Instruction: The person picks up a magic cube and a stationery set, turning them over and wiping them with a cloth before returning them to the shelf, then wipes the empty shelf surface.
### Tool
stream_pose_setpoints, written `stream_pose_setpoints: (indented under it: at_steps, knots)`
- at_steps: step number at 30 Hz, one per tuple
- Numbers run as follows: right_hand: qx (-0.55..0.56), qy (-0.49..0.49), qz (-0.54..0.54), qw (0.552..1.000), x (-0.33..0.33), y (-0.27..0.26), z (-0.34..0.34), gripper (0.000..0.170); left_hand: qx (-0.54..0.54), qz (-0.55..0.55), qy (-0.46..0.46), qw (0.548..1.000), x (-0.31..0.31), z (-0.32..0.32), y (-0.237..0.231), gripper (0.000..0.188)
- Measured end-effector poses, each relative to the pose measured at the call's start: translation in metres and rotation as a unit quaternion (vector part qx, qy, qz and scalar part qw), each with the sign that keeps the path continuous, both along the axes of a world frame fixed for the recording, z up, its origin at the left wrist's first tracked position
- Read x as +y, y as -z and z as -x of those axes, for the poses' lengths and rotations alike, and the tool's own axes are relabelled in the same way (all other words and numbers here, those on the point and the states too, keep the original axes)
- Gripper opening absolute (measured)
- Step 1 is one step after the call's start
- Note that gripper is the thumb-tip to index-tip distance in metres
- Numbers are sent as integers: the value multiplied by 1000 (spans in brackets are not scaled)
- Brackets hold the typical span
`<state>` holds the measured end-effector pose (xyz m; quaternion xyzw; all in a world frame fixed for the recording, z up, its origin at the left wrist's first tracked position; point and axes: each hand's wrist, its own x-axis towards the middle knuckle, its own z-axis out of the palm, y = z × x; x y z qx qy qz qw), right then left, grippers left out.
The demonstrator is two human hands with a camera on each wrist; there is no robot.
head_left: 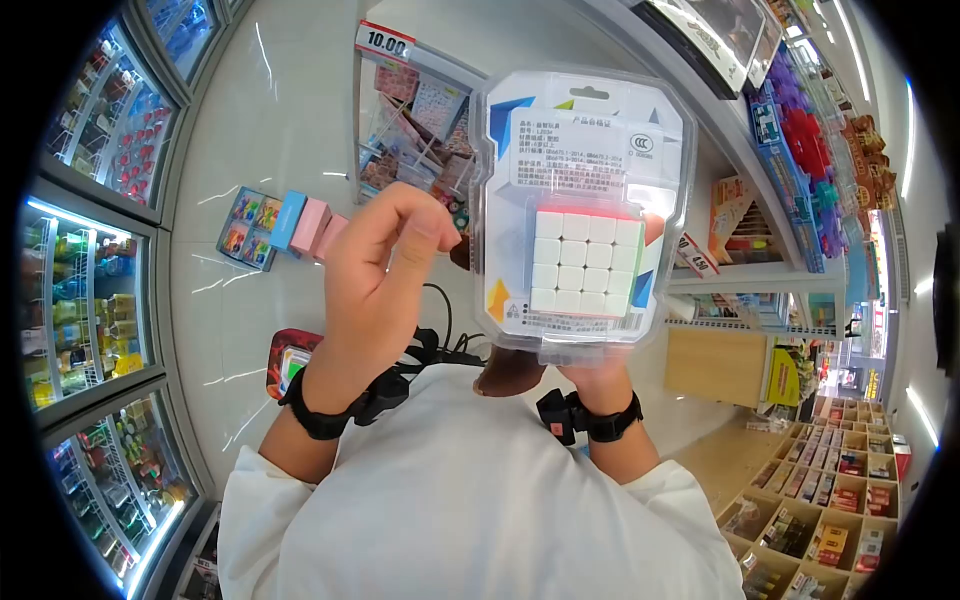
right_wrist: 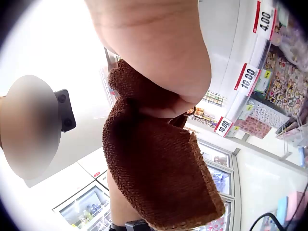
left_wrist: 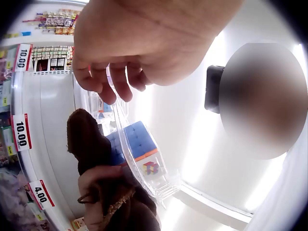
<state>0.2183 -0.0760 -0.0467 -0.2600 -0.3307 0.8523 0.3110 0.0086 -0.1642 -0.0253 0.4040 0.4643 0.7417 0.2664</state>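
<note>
A clear blister pack (head_left: 560,165) stands upright before my chest, its printed card facing me. Inside sits a puzzle cube (head_left: 585,262), white towards me; the left wrist view shows a blue side. My right hand (head_left: 598,372) grips the pack from below and behind, together with a brown cloth (right_wrist: 154,159). Most of its fingers are hidden by pack and cloth. My left hand (head_left: 375,285) is raised beside the pack's left edge, fingers loosely curled, fingertips close to the plastic. A corner of cloth (left_wrist: 84,137) sticks out below those fingers.
Priced shelves with a 10.00 tag (head_left: 385,42) are ahead. Glass-door fridges (head_left: 85,310) line the left. Small boxes (head_left: 262,228) and a red package (head_left: 290,360) appear over the floor at left. Toy shelves and a compartment rack (head_left: 825,490) stand at right.
</note>
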Motion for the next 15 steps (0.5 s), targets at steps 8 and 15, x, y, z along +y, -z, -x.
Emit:
stream_pose_setpoints:
  at_steps: [8, 15]
  knots:
    - [153, -49, 73, 984, 11, 10, -10, 67, 55, -8, -16, 998, -4, -6, -3, 28]
    - [232, -102, 128, 959, 17, 13, -15, 66, 236, -32, -7, 971, -15, -23, -18, 18]
